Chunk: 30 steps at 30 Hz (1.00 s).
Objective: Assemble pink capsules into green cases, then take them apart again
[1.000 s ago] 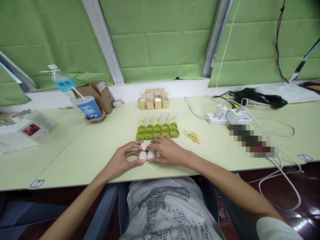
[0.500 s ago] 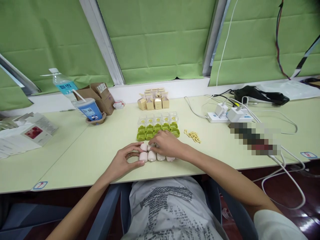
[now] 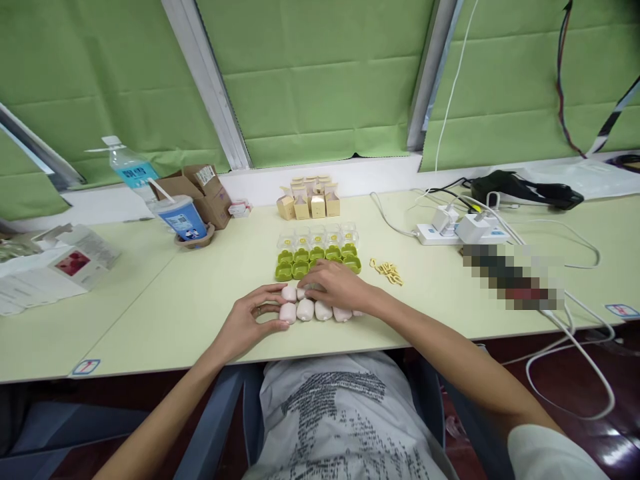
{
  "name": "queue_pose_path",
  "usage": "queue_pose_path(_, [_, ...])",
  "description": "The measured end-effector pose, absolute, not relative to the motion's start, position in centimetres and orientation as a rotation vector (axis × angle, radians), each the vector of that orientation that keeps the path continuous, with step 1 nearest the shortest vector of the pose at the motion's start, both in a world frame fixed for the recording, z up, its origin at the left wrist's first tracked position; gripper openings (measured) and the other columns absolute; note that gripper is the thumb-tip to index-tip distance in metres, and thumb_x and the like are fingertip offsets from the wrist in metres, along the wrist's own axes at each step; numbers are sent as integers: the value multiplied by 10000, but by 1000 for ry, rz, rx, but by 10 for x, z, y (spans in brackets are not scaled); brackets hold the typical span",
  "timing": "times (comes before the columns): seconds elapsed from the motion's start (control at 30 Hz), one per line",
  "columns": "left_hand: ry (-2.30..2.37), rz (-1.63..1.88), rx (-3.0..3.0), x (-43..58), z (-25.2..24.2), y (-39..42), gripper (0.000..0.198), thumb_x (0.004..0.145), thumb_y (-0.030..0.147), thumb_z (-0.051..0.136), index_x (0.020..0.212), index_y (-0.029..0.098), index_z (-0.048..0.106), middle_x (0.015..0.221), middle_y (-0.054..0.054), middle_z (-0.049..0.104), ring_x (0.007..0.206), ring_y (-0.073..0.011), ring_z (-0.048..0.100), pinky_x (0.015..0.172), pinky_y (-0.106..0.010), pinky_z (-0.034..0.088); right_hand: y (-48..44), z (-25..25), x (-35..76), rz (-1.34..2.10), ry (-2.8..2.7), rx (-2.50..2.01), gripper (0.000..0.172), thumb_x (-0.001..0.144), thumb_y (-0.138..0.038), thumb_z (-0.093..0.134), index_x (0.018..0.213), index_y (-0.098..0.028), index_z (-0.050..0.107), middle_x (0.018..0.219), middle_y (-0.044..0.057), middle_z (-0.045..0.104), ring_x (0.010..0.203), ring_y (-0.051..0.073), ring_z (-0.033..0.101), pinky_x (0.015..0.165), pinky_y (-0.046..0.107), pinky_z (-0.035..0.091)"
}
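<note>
Two rows of small pale pink rounded pieces [image 3: 305, 309] lie on the table, each with a little nub. My left hand [image 3: 253, 319] curves around their left end, fingers and thumb spread apart, fingertips at the back piece and thumb at the front one. Over the back row reaches my right hand [image 3: 337, 283], its bent fingertips at the second piece, with the thumb hidden. That hand covers the rest of the back row. Just behind are green square cups [image 3: 283, 271] in two rows, partly covered by the right hand. Clear lids [image 3: 317, 238] stand beyond them.
Yellow loops [image 3: 387, 272] lie to the right. Small tan boxes [image 3: 317, 207] stand at the back. A drink cup [image 3: 184, 220], a bottle [image 3: 131, 170] and a cardboard box [image 3: 213, 203] are at left. A white power strip [image 3: 430, 235] with cables lies at right.
The right hand has shifted slightly over the back row, so more of the front row's right end shows. The left hand stays at the left end. The view has moved a little.
</note>
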<state>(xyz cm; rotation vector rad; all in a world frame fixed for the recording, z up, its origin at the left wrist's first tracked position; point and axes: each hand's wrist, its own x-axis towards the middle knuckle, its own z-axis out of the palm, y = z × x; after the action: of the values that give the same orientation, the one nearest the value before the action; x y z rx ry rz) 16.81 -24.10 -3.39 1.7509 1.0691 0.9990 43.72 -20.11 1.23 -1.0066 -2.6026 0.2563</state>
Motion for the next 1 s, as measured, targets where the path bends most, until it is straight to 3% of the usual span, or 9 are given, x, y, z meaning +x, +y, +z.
queue_pose_path(0.27, [1057, 991, 1781, 168, -35, -240, 405, 738, 446, 1001, 1025, 217, 832, 1507, -134, 655, 1252, -313, 737, 1073, -492, 664, -208, 14, 438, 256, -2581, -1002, 148, 1085, -284, 648, 1136, -195, 755, 1029, 78, 777, 1019, 259, 624, 823, 353, 426])
queue_pose_path(0.37, [1034, 961, 1813, 168, -36, -239, 408, 772, 448, 979, 1050, 209, 800, 1552, -143, 615, 1227, -298, 744, 1081, -501, 653, -216, 13, 438, 179, -2579, -986, 248, 1073, -427, 683, 1056, -194, 765, 1123, 109, 751, 1078, 278, 615, 906, 399, 458])
queue_pose_path(0.5, [992, 951, 1871, 166, -37, -237, 391, 800, 440, 961, 1069, 216, 788, 1538, -143, 609, 1305, -310, 706, 1091, -496, 645, -228, 7, 437, 50, -2599, -1047, 429, 948, -589, 811, 1032, -169, 787, 1321, 175, 697, 1247, 365, 574, 1016, 493, 463])
queue_pose_path(0.83, [984, 970, 1928, 166, -37, -235, 358, 837, 447, 936, 1083, 234, 786, 1497, -130, 626, 1352, -316, 679, 1100, -507, 641, -228, 1, 438, 183, -2599, -1025, 371, 975, -487, 818, 1147, -161, 776, 1433, 160, 696, 1316, 372, 595, 1051, 528, 476])
queue_pose_path(1.0, [1026, 882, 2127, 165, -27, -240, 598, 888, 458, 889, 1379, 263, 608, 1553, -140, 596, 1378, -303, 652, 1170, -539, 578, -236, 8, 447, 215, -2491, -1050, 359, 1010, -478, 773, 1185, -173, 705, 1267, 139, 757, 1234, 349, 633, 1020, 510, 504])
